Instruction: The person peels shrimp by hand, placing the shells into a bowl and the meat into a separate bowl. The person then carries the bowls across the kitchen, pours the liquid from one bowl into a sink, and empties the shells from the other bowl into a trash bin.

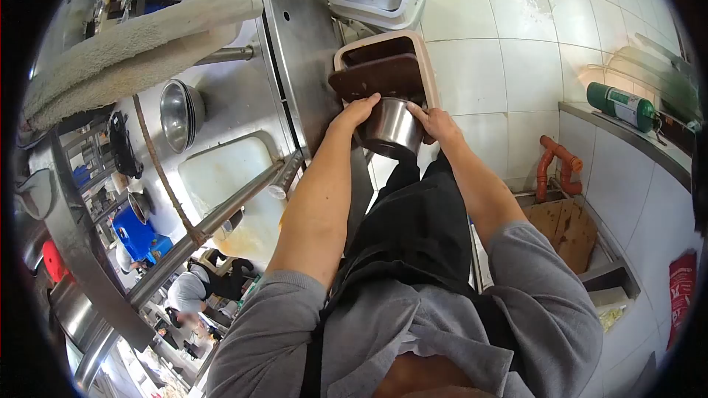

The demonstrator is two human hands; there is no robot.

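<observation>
A shiny metal pot (394, 130) is held between my two hands, tilted over a bin (430, 66) with a pale rim. My left hand (357, 112) grips the pot's left side, its thumb on the rim. On the right side, my right hand (438, 124) holds the rim the same way. Just beyond the pot, a dark brown lid or board (376, 78) lies aslant across the bin's opening. What is inside the pot cannot be made out.
Beyond the bin stands a white container (422, 0). A steel counter (306, 44) with metal bowls (177, 114) and a white board (221, 169) runs along the left. Orange pipes (549, 166) and a green cylinder (623, 107) are at right. Another person (188, 291) is at lower left.
</observation>
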